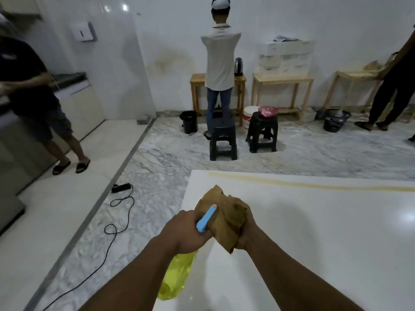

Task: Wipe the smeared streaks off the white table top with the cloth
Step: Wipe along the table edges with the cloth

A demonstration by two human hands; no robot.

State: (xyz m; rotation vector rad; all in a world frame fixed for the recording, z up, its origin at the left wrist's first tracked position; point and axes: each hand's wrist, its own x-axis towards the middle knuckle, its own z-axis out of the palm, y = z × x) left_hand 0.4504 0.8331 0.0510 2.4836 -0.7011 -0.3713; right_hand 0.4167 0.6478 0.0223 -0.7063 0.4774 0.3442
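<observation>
Cloth bunched in right grip over white desk; left grip curled round yellow spray bottle; streak near far edge.

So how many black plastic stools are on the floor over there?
2. One black plastic stool stands by the person in the white shirt; the other stool, to its right, carries a pink bowl.
</observation>
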